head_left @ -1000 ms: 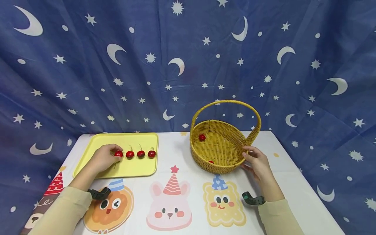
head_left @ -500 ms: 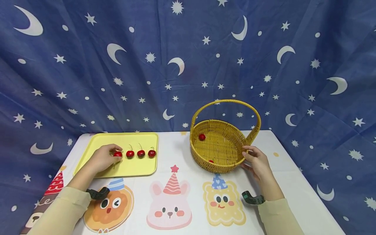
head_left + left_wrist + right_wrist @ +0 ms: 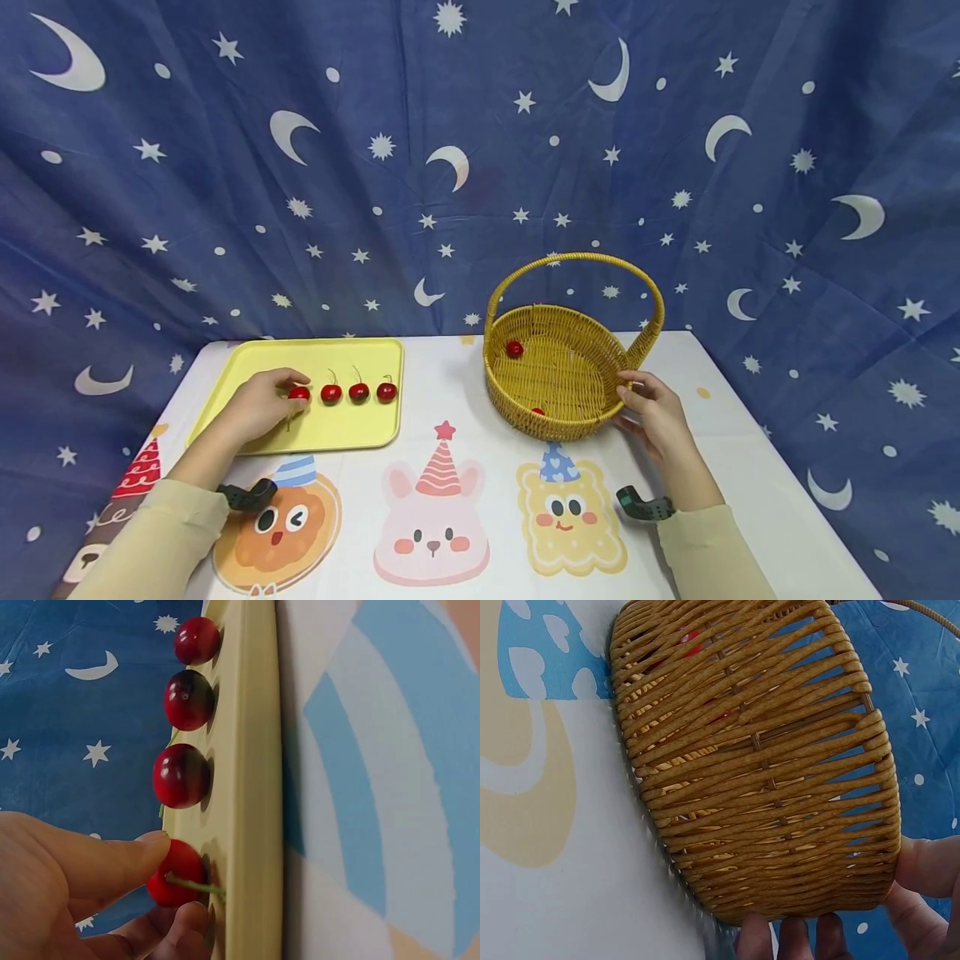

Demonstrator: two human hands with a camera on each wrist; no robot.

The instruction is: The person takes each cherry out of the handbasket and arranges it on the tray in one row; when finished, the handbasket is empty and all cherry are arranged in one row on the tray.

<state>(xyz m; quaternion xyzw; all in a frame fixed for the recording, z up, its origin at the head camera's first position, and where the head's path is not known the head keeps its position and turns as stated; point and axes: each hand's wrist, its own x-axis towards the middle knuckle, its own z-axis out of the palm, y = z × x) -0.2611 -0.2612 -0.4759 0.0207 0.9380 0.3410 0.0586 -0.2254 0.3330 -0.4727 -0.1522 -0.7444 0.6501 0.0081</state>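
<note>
My left hand [image 3: 262,406] is over the left part of a yellow tray [image 3: 352,431], pinching a red cherry [image 3: 177,864] between thumb and fingers. Its green stem [image 3: 196,885] points toward the tray's near rim. To the right of it, several more cherries lie in a row on the tray, the closest being a cherry [image 3: 331,394] with its stem upward. My right hand [image 3: 660,417] holds the right side of a woven basket [image 3: 551,430], with the thumb at the rim and other fingers along the outer wall. Inside are a red cherry [image 3: 514,349] and another cherry [image 3: 537,412], mostly hidden by the near wall.
A tall arched handle [image 3: 592,257] rises over the basket. The white tablecloth [image 3: 442,375] carries printed cartoon figures, including a pink rabbit [image 3: 432,533]. Behind the table hangs a blue curtain [image 3: 480,225] with moons and stars. Each wrist wears a dark strap.
The pinched cherry and my left fingers have shifted very slightly left, away from the cherry beside it. My right hand and the basket stay in place.
</note>
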